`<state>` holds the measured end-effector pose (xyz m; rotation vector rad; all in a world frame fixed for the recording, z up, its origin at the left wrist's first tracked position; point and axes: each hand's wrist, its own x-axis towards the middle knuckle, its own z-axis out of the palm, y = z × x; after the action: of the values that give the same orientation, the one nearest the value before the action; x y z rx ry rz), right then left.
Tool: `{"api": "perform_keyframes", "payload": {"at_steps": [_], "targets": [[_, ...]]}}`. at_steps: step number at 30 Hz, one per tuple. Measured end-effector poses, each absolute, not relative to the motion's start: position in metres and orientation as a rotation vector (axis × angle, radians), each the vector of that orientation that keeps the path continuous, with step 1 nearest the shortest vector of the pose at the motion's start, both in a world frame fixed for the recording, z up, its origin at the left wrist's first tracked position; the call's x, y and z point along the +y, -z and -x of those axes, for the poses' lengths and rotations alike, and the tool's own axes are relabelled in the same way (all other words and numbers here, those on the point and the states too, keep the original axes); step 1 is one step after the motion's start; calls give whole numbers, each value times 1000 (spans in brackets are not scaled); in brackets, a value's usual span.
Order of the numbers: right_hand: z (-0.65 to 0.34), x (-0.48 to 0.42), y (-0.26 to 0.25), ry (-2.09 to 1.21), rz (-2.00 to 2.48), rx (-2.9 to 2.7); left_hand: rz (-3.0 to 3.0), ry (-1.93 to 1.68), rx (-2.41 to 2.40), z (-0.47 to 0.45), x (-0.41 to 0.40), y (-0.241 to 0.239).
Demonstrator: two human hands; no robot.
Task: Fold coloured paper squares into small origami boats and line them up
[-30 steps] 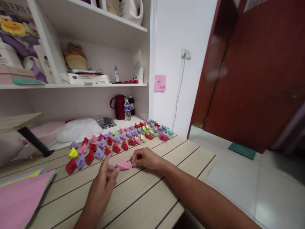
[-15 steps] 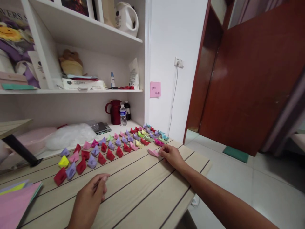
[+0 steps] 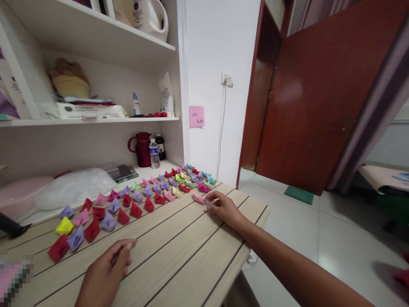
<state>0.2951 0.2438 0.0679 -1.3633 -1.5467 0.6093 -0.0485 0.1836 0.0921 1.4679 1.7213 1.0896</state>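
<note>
Thumb and forefinger of my right hand point(image 3: 223, 208) close on the right end of a pink paper boat point(image 3: 198, 198) at the front of the table's far right part. A small pale patch shows between those fingertips; I cannot tell what it is. Rows of folded paper boats in several colours spread behind it, with a magenta one point(image 3: 203, 187) close by. My left hand point(image 3: 107, 268) rests over the near left of the table point(image 3: 172, 251), fingers curled in against the thumb, with nothing seen in them. A yellow boat point(image 3: 64, 226) and a red boat point(image 3: 59, 248) stand to its left.
Behind the boats are a dark red jug point(image 3: 143, 150), a water bottle point(image 3: 154, 154) and a clear plastic bag point(image 3: 76, 187). White shelves point(image 3: 134, 120) rise above. A pink note point(image 3: 197, 116) is stuck on the wall. Coloured paper point(image 3: 12, 277) lies at the lower left.
The view has turned right, shifting everything left in the picture. My right hand stays at the pink paper boat, which sits slightly nearer the magenta one. My left hand keeps its curled shape.
</note>
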Motion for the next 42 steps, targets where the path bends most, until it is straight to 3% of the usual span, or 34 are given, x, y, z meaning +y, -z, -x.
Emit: {"api": "perform_keyframes", "payload": {"at_steps": [12, 28, 42], "targets": [[-318, 267, -68, -394, 1544, -1555, -1464, -1062, 1705, 52, 188, -86], [-312, 272, -68, -442, 1407, -1778, -1459, -1057, 1695, 54, 191, -83], [-315, 282, -64, -374, 1563, -1889, -1495, -1041, 1708, 53, 189, -85]]}}
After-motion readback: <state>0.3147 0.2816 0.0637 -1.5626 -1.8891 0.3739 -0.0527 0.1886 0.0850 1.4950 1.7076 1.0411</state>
